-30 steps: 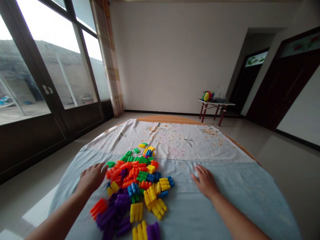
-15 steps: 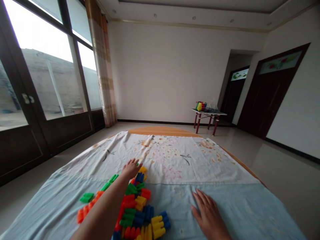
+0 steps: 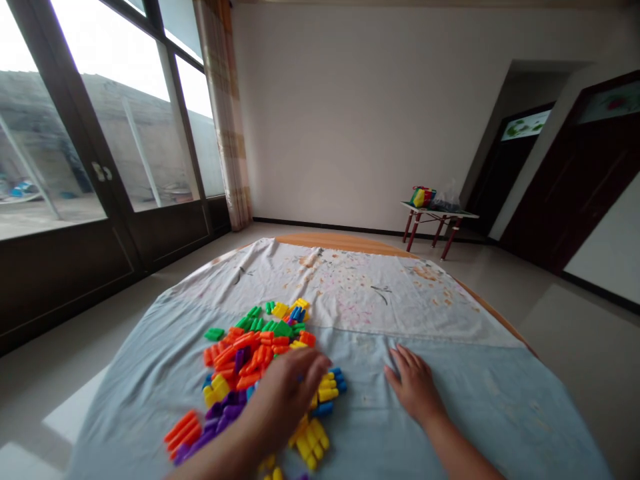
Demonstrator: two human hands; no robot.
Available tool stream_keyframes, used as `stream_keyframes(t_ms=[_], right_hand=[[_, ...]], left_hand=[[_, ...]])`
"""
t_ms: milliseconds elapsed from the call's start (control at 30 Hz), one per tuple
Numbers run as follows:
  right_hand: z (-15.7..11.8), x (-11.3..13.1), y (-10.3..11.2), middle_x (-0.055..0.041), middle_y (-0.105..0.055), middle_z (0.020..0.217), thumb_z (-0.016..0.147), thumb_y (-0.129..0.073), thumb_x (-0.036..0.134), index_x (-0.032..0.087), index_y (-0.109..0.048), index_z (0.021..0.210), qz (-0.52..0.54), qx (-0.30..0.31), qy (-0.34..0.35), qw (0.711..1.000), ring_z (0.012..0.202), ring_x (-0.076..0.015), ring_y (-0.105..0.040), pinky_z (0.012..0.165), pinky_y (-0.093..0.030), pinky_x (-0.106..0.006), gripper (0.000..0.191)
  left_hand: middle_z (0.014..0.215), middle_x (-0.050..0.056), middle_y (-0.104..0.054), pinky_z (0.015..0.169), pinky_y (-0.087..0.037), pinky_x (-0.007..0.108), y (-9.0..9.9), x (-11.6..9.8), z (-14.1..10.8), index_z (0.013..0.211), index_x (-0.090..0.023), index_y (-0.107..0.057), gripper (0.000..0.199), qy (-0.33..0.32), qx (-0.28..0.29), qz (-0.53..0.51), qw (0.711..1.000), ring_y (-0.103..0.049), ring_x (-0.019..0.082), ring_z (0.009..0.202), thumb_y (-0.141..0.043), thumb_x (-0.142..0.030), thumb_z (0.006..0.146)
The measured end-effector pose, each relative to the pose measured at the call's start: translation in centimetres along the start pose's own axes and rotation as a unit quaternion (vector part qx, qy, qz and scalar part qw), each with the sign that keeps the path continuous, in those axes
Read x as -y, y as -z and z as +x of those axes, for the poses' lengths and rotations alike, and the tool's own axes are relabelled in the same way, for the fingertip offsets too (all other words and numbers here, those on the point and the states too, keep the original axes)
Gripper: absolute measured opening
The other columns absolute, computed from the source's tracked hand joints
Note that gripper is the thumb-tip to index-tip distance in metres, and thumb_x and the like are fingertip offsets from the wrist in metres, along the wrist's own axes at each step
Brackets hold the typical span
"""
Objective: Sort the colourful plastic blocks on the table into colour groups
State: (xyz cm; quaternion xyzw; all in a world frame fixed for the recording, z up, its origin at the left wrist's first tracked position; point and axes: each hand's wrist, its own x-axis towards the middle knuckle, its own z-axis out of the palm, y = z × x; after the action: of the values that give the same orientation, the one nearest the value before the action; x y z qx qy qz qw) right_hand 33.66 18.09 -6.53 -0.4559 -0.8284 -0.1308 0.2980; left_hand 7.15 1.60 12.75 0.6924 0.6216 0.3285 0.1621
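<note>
Multicoloured plastic toy building blocks (image 3: 257,350) lie in a loose pile on the cloth, left of centre. Over the pile's right part is my left hand (image 3: 293,380), its fingers bent downward and blurred. A bit of blue shows by its fingers, but whether they grip a block is hidden. Several yellow blocks (image 3: 311,441) lie just below that hand, and an orange block (image 3: 183,432) sits at the near left edge of the pile. My right hand (image 3: 413,380) rests flat on the cloth, right of the blocks, with fingers outstretched and nothing in them.
A pale blue and white floral cloth (image 3: 450,393) covers the round wooden table (image 3: 340,243). Against the far wall stands a small table (image 3: 440,213) with a colourful bag (image 3: 423,197) on it. Glass doors (image 3: 125,133) are at left.
My left hand has drawn back from the pile's far end toward its near right side, its fingers now bent. My right hand stays flat on the cloth. The camera view has shifted.
</note>
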Motion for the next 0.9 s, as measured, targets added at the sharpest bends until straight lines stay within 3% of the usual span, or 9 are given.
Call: stream_keyframes(t_ms=[100, 200, 300, 433, 567, 733, 900], right_hand=[[0.4, -0.7, -0.1, -0.0160, -0.064, 0.107, 0.087, -0.043, 0.042, 0.012, -0.061, 0.105, 0.050, -0.026, 0.005, 0.998, 0.100, -0.0266, -0.058, 0.089, -0.045, -0.041, 0.039], [0.8, -1.3, 0.3, -0.0145, -0.067, 0.096, 0.089, -0.042, 0.037, 0.012, -0.062, 0.098, 0.098, -0.061, 0.000, 0.993, 0.092, -0.0239, -0.061, 0.084, -0.048, -0.038, 0.033], [0.4, -1.3, 1.5, -0.0135, -0.067, 0.098, 0.089, -0.042, 0.033, 0.015, -0.063, 0.096, 0.098, -0.063, 0.007, 0.993, 0.094, -0.0238, -0.060, 0.087, -0.047, -0.040, 0.029], [-1.7, -1.4, 3.1, -0.0149, -0.063, 0.110, 0.087, -0.044, 0.038, 0.014, -0.062, 0.102, 0.073, -0.026, 0.027, 0.997, 0.103, -0.0262, -0.057, 0.091, -0.045, -0.043, 0.034], [-3.9, -2.0, 3.9, -0.0155, -0.063, 0.110, 0.086, -0.043, 0.039, 0.014, -0.063, 0.103, 0.060, -0.002, -0.002, 0.998, 0.104, -0.0268, -0.057, 0.090, -0.045, -0.043, 0.036], [-4.4, -2.1, 4.1, -0.0148, -0.064, 0.107, 0.085, -0.042, 0.034, 0.014, -0.064, 0.099, 0.069, 0.001, -0.019, 0.997, 0.102, -0.0265, -0.059, 0.090, -0.046, -0.043, 0.033], [-4.3, -1.7, 4.1, -0.0147, -0.065, 0.106, 0.085, -0.044, 0.032, 0.013, -0.065, 0.099, 0.073, -0.010, -0.012, 0.997, 0.100, -0.0264, -0.059, 0.089, -0.046, -0.043, 0.031]], left_hand=[[0.059, 0.002, -0.059, 0.050, -0.034, 0.020, -7.3, -2.5, -4.7, 0.068, -0.018, -0.064, 0.041, -0.067, 0.109, -0.035, 0.991, -0.049, 0.008, 0.052, -0.032, -0.034, 0.088], [0.048, 0.000, -0.050, 0.041, -0.021, 0.024, -14.4, -2.8, -6.7, 0.057, -0.017, -0.058, 0.029, -0.101, 0.169, 0.043, 0.980, -0.030, 0.007, 0.042, -0.046, -0.027, 0.081], [0.046, -0.003, -0.043, 0.040, -0.013, 0.025, -18.2, -2.4, -7.4, 0.051, -0.016, -0.052, 0.024, -0.109, 0.186, 0.053, 0.975, -0.017, 0.008, 0.043, -0.056, -0.024, 0.074], [0.045, -0.004, -0.038, 0.041, -0.012, 0.026, -19.3, -1.8, -8.3, 0.047, -0.015, -0.043, 0.030, -0.131, 0.203, 0.032, 0.970, -0.013, 0.007, 0.045, -0.062, -0.023, 0.068], [0.049, -0.003, -0.042, 0.045, -0.018, 0.026, -19.0, -1.5, -8.7, 0.050, -0.015, -0.043, 0.026, -0.127, 0.193, 0.005, 0.973, -0.020, 0.008, 0.047, -0.057, -0.021, 0.071], [0.050, -0.002, -0.043, 0.047, -0.022, 0.024, -18.1, -1.6, -8.4, 0.049, -0.016, -0.039, 0.026, -0.103, 0.198, -0.039, 0.974, -0.025, 0.007, 0.049, -0.047, -0.018, 0.074], [0.050, -0.001, -0.038, 0.047, -0.022, 0.024, -17.9, -1.4, -8.0, 0.049, -0.017, -0.033, 0.038, -0.083, 0.215, -0.080, 0.970, -0.027, 0.008, 0.050, -0.039, -0.035, 0.081]])
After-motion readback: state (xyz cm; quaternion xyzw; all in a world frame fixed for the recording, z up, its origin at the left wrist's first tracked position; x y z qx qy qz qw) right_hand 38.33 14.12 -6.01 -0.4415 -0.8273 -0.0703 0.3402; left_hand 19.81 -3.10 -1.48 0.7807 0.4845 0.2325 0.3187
